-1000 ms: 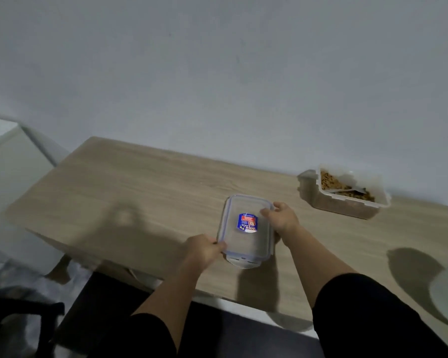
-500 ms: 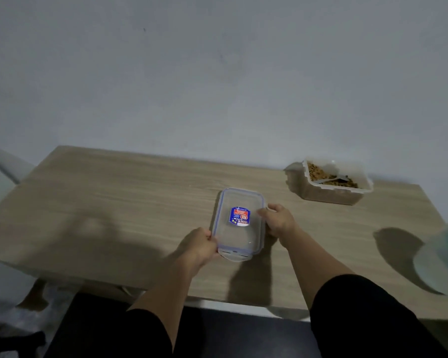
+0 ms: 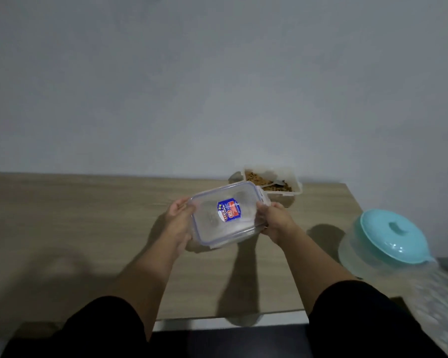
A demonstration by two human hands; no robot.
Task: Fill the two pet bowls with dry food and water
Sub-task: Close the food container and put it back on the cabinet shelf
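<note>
A clear rectangular container with a blue-rimmed lid (image 3: 225, 215) and a blue-red label is held tilted above the wooden table (image 3: 88, 215). My left hand (image 3: 180, 220) grips its left edge and my right hand (image 3: 274, 219) grips its right edge. Behind it, by the wall, an open clear container of brown dry food (image 3: 272, 183) holds a scoop. At the right table edge sits a clear round jug with a turquoise lid (image 3: 388, 239).
A plain grey wall runs along the table's far edge. The table's right edge ends near the jug, and its near edge is just in front of my arms. Dark floor shows below.
Both hands have lifted the lidded container off the table and tilted it. The view has turned right, so the turquoise-lidded jug is now fully visible.
</note>
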